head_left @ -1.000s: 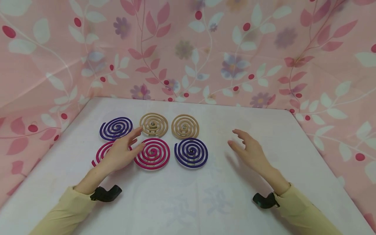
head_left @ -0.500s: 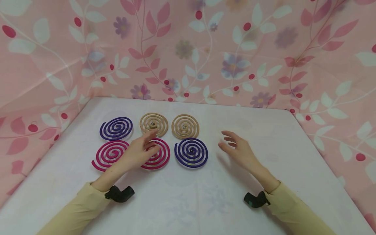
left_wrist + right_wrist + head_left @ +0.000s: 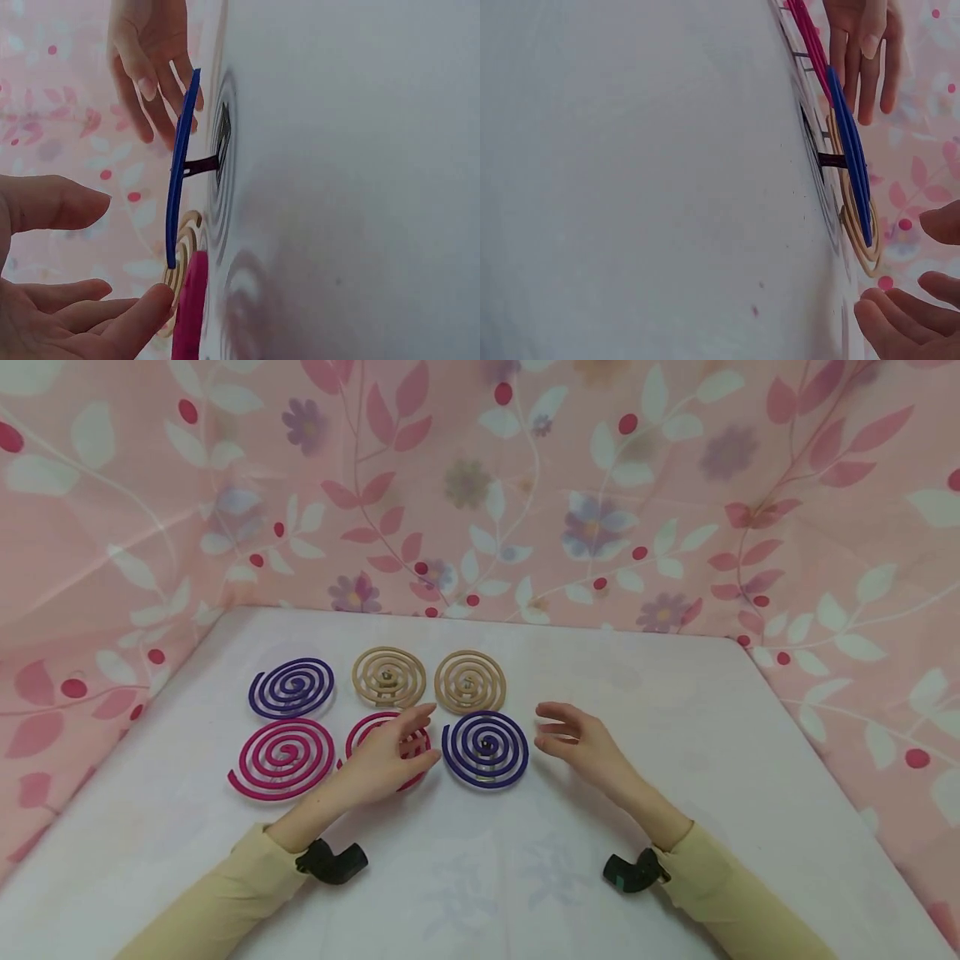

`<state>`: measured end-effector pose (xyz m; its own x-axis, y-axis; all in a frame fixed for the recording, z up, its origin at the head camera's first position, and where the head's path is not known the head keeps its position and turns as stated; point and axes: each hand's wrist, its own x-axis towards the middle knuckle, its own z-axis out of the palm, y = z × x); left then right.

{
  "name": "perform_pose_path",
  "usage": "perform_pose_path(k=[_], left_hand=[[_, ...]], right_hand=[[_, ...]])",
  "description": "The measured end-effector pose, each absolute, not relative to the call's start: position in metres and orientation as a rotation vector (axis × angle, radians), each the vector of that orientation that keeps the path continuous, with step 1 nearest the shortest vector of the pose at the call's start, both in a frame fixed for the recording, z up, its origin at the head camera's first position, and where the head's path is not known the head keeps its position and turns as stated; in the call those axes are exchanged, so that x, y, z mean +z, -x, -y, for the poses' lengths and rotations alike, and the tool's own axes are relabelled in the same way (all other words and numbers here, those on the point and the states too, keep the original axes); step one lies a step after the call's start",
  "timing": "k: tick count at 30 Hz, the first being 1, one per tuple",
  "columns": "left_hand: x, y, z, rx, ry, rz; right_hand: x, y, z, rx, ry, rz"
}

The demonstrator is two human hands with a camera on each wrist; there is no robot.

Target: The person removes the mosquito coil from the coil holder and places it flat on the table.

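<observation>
A dark blue mosquito coil (image 3: 487, 745) stands raised at the front right of the group, between my two hands. In the left wrist view its edge (image 3: 180, 165) sits above the table on a small metal stand (image 3: 201, 166). My left hand (image 3: 386, 762) hovers over the middle pink coil (image 3: 190, 307), partly hiding it, fingers extended and thumb apart, fingertips near the blue coil's left rim. To the right of the blue coil, my right hand (image 3: 588, 743) is held with loosely bent fingers, fingertips close to its right rim. Neither hand holds anything.
Another pink coil (image 3: 287, 753) lies at the front left. Behind are a second dark blue coil (image 3: 296, 685) and two tan coils (image 3: 387, 676). All lie on a white-covered table (image 3: 697, 718), with a flowered pink cloth (image 3: 465, 485) behind it.
My left hand has moved right, from the left pink coil across the middle one toward the blue coil. My right hand has moved left toward the same blue coil. The coils stay in place.
</observation>
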<state>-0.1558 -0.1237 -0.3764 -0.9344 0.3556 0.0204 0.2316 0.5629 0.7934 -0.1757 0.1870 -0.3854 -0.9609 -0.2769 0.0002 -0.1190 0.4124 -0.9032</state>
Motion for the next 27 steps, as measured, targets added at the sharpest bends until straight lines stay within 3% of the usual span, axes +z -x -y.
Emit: perform_pose_path(k=[27], left_hand=[[-0.384, 0.143, 0.11, 1.494, -0.486, -2.436]], right_hand=[[-0.398, 0.169, -0.176, -1.864, 0.263, -2.078]])
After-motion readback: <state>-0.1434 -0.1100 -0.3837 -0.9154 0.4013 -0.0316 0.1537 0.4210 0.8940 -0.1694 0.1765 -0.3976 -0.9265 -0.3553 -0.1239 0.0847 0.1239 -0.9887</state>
